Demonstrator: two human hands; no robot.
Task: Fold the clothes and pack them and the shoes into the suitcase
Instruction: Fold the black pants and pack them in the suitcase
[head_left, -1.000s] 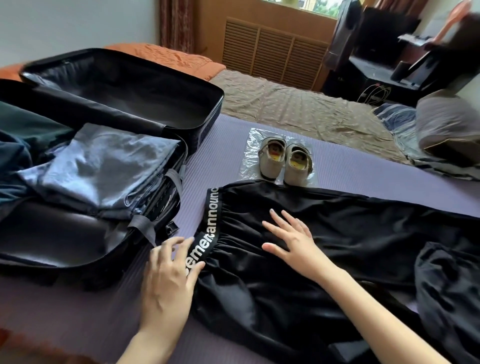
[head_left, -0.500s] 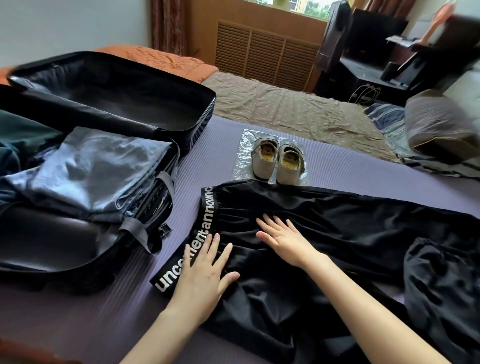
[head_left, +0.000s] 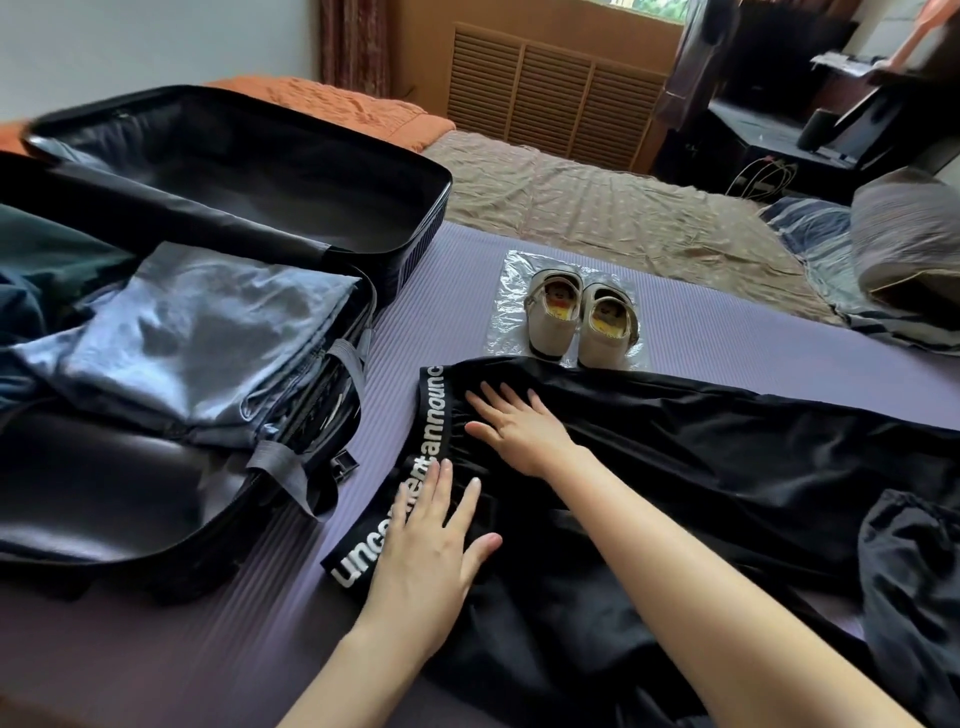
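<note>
Black trousers (head_left: 727, 467) with a white-lettered waistband (head_left: 395, 499) lie spread across the purple mat (head_left: 753, 353). My left hand (head_left: 431, 551) presses flat on the waistband, fingers straight. My right hand (head_left: 519, 426) lies flat on the gathered fabric just right of the band. An open black suitcase (head_left: 426, 208) sits at the left, with a folded grey-blue garment (head_left: 197, 332) and dark green clothes (head_left: 36, 260) in its near half. A pair of beige shoes (head_left: 576, 322) stands on a clear plastic sheet (head_left: 506, 291) beyond the trousers.
Another dark garment (head_left: 914, 587) lies bunched at the right edge. Behind the mat are a brown bedsheet (head_left: 597, 208), an orange blanket (head_left: 337, 104) and a grey pillow (head_left: 909, 234). A dark desk with cables (head_left: 763, 171) stands at the far right.
My left hand slid from the waistband's near edge onto the band and now presses it flat. My right hand moved left and further away, towards the band's far end.
</note>
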